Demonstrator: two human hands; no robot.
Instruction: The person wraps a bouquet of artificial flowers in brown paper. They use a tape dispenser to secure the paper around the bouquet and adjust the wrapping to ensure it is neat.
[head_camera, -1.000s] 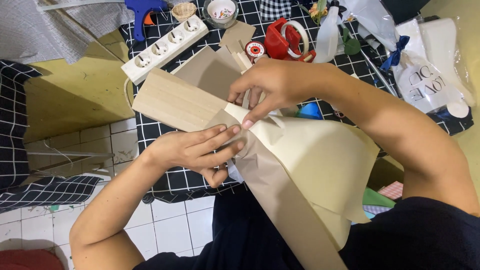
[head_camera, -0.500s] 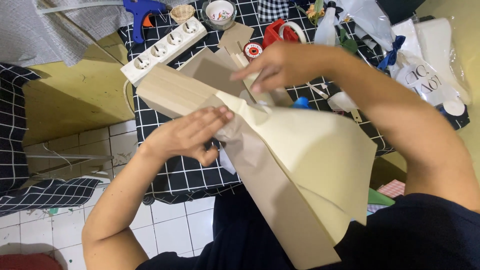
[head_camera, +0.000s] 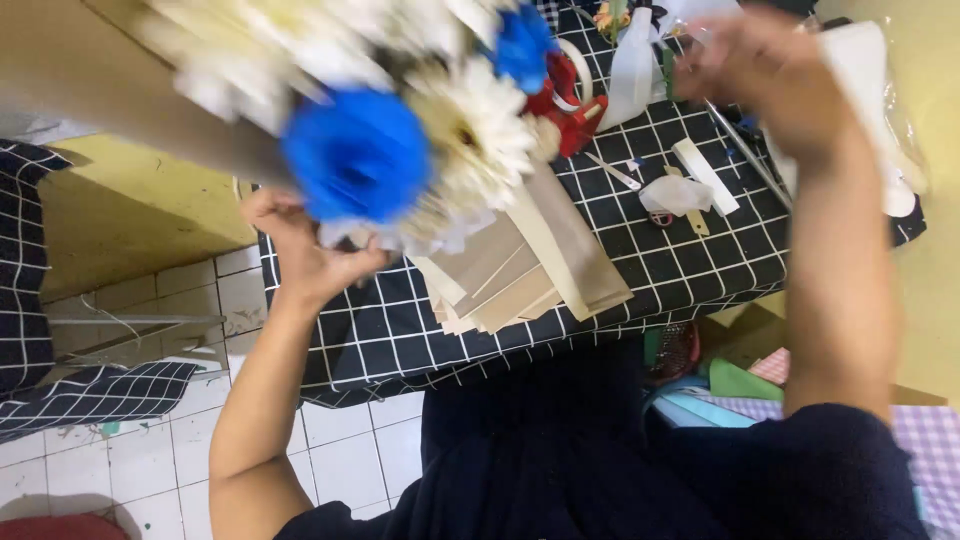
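the bouquet (head_camera: 400, 130) fills the upper left and upper middle of the frame, lifted close to the camera and blurred: white daisy-like flowers with two bright blue flowers among them, one large blue bloom (head_camera: 357, 152) just left of centre and a smaller one (head_camera: 522, 42) near the top middle. a band of tan wrapping paper (head_camera: 90, 70) runs across the upper left corner behind the flowers

the left hand (head_camera: 305, 250) sits left of centre, just under the flowers, with its fingers curled shut around the lower part of the bouquet, touching the white petals there. the right hand (head_camera: 770, 75) is in the upper right, raised and motion-blurred; it appears loosely closed, but whether it holds anything cannot be told

below the flowers, in the middle of the frame, a stack of tan paper sheets (head_camera: 530, 275) lies fanned on a table covered by a black cloth with a white grid (head_camera: 700, 270). toward the upper middle a red tape dispenser (head_camera: 570, 105) stands on the cloth, partly hidden by petals, with a white spray bottle (head_camera: 635, 65) just right of it. a crumpled scrap of clear plastic (head_camera: 675, 195) and a white strip (head_camera: 705, 175) lie near each other right of centre

white floor tiles (head_camera: 150, 450) show in the lower left, and the person's dark clothing (head_camera: 560, 450) fills the bottom middle
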